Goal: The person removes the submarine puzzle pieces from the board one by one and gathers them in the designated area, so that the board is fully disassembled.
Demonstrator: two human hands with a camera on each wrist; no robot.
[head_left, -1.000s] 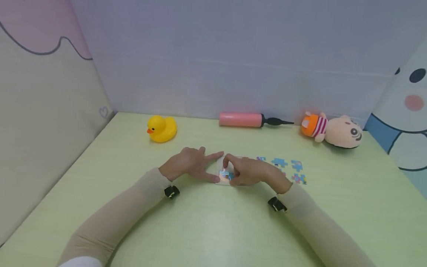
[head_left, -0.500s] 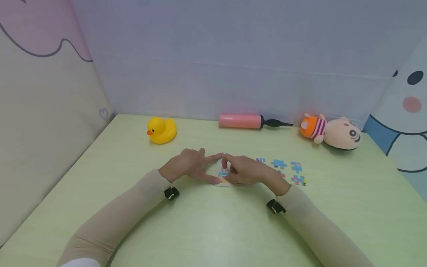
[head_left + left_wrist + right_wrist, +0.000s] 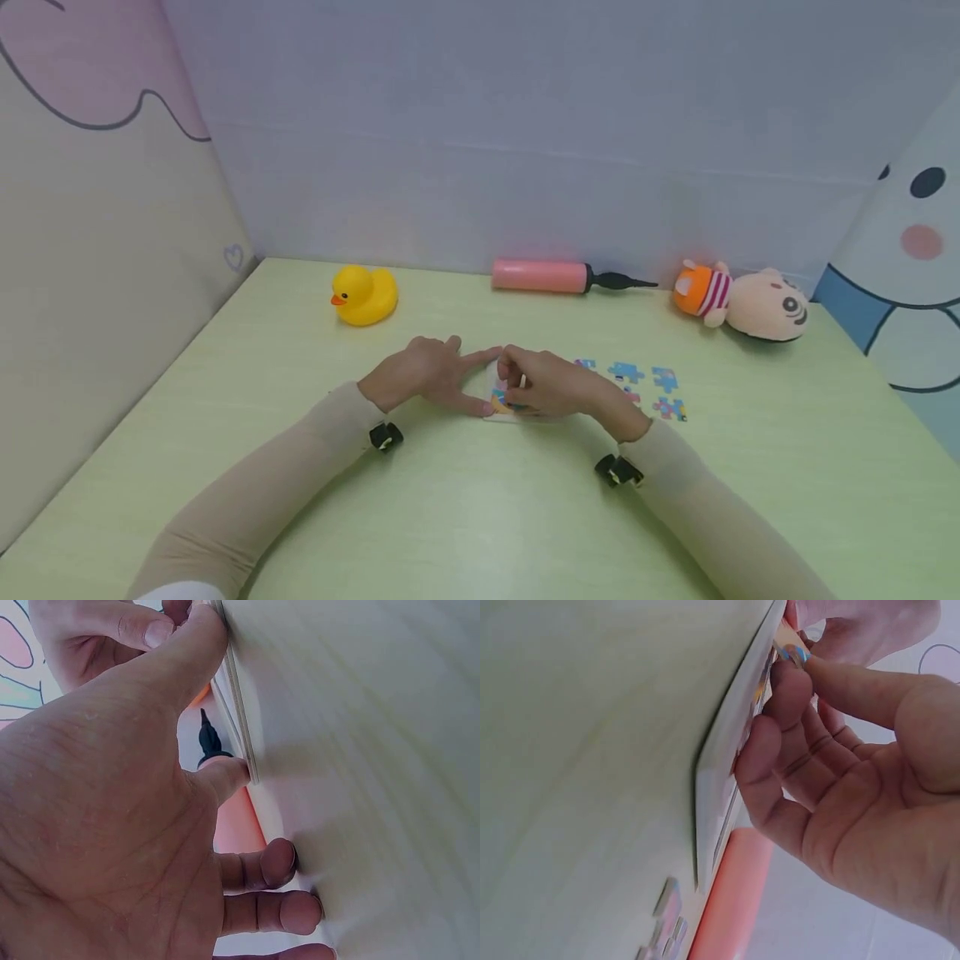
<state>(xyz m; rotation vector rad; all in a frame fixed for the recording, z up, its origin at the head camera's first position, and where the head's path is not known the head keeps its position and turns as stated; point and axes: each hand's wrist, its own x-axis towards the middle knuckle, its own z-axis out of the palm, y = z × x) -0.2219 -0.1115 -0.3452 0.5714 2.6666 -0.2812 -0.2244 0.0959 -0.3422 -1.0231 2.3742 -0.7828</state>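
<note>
A thin white puzzle board [image 3: 711, 791] lies on the table, mostly hidden under my right hand in the head view. My left hand [image 3: 427, 372] spreads its thumb and index finger against the board's left side. The other fingers rest on the table in the left wrist view. Over the board, my right hand [image 3: 551, 380] pinches a puzzle piece [image 3: 801, 654] with some blue on it between thumb and index finger. Its remaining fingers bend down toward the board face. Part of the picture shows at the board's lower left, beneath the fingertips.
Several loose puzzle pieces [image 3: 664, 379] lie right of the board. Along the back of the table [image 3: 480, 517] are a yellow rubber duck [image 3: 365, 296], a pink hand pump [image 3: 540, 276] with a black nozzle, and a plush doll [image 3: 761, 307].
The right hand's pinched fingers have lowered and shifted slightly over the board's lower left, covering more of the picture there. The left hand stays at the board's edge.
</note>
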